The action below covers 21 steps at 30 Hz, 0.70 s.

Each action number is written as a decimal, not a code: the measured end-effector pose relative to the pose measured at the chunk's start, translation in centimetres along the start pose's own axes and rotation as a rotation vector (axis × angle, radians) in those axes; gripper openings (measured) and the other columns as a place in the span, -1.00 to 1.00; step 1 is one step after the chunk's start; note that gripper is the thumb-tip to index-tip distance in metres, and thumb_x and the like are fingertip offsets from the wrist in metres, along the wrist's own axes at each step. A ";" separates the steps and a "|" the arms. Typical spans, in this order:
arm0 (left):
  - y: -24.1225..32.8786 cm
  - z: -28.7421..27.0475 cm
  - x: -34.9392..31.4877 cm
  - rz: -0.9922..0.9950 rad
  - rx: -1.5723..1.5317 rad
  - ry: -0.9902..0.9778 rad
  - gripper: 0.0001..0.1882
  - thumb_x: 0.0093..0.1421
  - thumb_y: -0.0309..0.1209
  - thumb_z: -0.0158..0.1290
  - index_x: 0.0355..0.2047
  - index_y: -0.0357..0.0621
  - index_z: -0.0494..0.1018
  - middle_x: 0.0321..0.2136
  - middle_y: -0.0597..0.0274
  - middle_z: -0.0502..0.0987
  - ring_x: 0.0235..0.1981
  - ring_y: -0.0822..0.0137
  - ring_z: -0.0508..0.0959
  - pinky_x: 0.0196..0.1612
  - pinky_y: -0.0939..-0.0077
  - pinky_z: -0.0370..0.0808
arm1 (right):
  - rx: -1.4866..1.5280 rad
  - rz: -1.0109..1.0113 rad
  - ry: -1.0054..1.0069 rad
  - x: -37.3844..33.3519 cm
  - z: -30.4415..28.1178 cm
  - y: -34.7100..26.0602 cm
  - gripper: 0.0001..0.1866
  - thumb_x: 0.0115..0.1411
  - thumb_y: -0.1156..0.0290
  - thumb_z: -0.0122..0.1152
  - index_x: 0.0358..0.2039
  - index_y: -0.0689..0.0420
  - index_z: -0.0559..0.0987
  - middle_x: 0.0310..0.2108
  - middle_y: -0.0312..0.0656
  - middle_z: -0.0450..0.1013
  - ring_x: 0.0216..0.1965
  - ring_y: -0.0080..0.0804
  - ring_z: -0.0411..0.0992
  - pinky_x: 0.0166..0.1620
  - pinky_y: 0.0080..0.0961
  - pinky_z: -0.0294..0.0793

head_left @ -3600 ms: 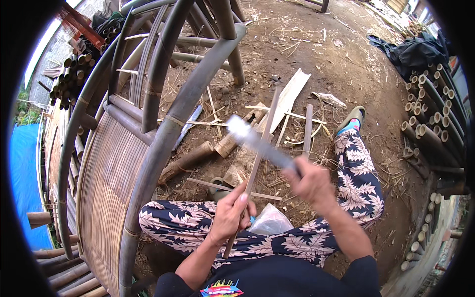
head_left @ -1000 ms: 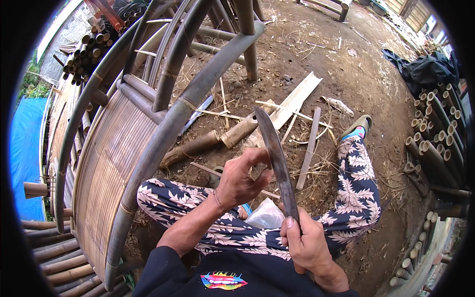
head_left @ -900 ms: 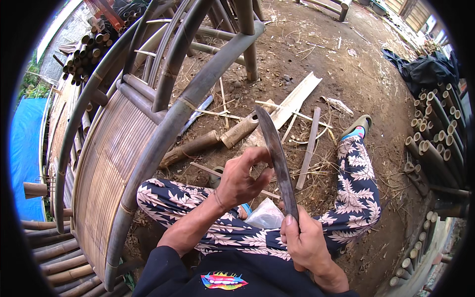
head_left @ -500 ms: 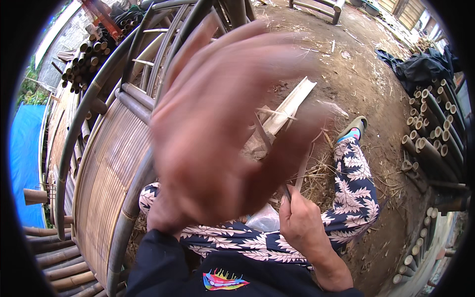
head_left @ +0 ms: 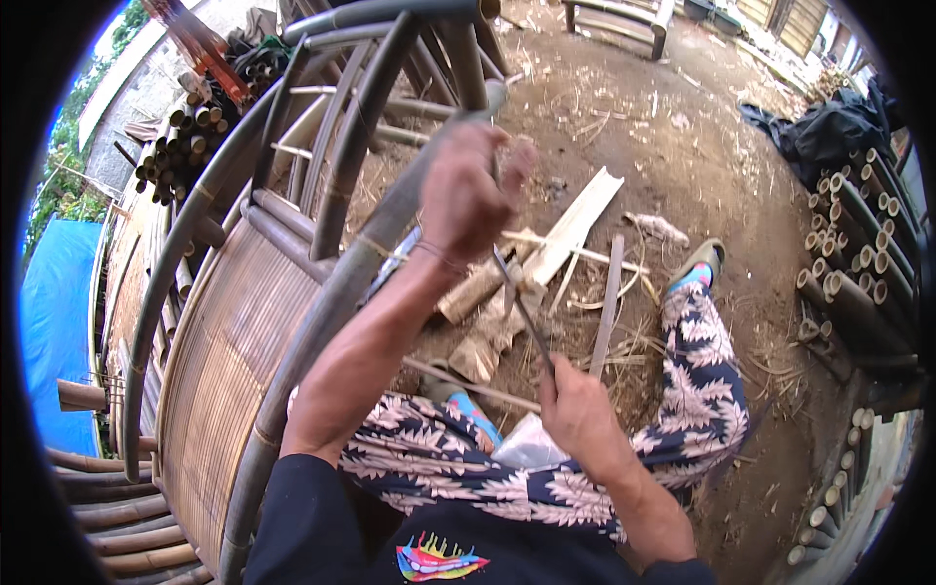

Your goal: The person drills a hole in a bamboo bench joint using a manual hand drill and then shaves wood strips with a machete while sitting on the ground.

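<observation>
My right hand (head_left: 585, 414) is closed round the handle of a knife (head_left: 528, 317), its narrow dark blade pointing up and away to the left. Stretched forward, my left hand (head_left: 473, 195) is curled by the dark bamboo rail (head_left: 375, 239) of a chair. Its fingers are a little blurred, and whatever they hold cannot be made out. Beyond the knife, a pale split bamboo piece (head_left: 575, 219) lies on the ground among bamboo offcuts (head_left: 473, 292). One flat strip (head_left: 609, 297) stands or lies beyond my right hand; a thinner strip (head_left: 468, 382) crosses in front of my legs.
The bamboo chair with its slatted panel (head_left: 229, 351) takes up the left side. Cut bamboo poles (head_left: 858, 258) are stacked at right under a dark cloth (head_left: 829, 136). A blue tarp (head_left: 58, 322) hangs far left. Shavings litter the dirt floor (head_left: 741, 175).
My left hand has dropped from close in front of the camera, where it was a large blur, to farther out by the chair rail. The knife blade has come into sight.
</observation>
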<state>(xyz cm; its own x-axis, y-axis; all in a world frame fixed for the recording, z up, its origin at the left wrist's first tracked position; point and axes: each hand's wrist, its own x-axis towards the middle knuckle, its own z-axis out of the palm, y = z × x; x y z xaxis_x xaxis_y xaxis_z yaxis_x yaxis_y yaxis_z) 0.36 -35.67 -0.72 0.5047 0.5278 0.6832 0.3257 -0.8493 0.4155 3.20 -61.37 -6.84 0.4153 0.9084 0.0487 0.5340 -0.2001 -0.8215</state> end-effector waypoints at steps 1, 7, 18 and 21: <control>1.5 -1.6 0.2 -0.250 -0.090 -0.039 -0.42 0.30 0.12 -0.01 -0.26 -0.27 0.48 -0.49 0.17 0.49 -0.49 0.36 0.52 -0.47 0.51 0.46 | -0.021 0.052 -0.015 -0.4 -0.2 0.4 -0.81 0.30 0.45 0.01 -0.14 0.25 0.48 -0.57 0.19 0.47 -0.46 0.24 0.48 -0.37 0.03 0.44; 0.5 -3.7 -6.9 -1.225 -0.588 -0.931 -0.10 0.02 0.43 0.08 -0.18 -0.31 0.50 -0.28 0.06 0.53 -0.39 0.32 0.54 -0.42 0.52 0.46 | -0.063 0.094 -0.086 2.7 -1.0 -0.1 -0.79 0.33 0.39 -0.04 -0.20 0.29 0.47 -0.46 0.27 0.50 -0.38 0.30 0.50 -0.28 0.10 0.48; -0.6 0.2 -3.0 -1.267 -0.639 -1.008 -0.05 -0.09 0.49 0.11 -0.28 -0.34 0.51 -0.20 -0.13 0.54 -0.08 0.04 0.52 0.00 0.06 0.42 | -0.185 0.116 -0.142 6.1 -4.3 1.2 -0.78 0.32 0.39 -0.06 -0.23 0.30 0.45 -0.49 0.33 0.48 -0.35 0.34 0.49 -0.24 0.11 0.48; -0.1 1.9 -2.3 -1.299 -0.656 -0.932 0.01 -0.16 0.50 0.15 -0.29 -0.41 0.47 -0.20 -0.23 0.50 -0.07 -0.08 0.51 0.05 -0.11 0.38 | -0.161 0.113 -0.130 7.3 -5.0 1.9 -0.77 0.33 0.38 -0.06 -0.21 0.30 0.46 -0.49 0.32 0.49 -0.35 0.33 0.49 -0.22 0.13 0.47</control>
<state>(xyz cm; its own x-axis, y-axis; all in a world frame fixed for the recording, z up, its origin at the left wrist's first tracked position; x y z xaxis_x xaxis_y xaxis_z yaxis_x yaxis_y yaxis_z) 0.67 -36.79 -3.49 0.5300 0.4461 -0.7212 0.6279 0.3651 0.6873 10.92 -57.00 -5.22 0.3862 0.9145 -0.1207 0.6042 -0.3497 -0.7160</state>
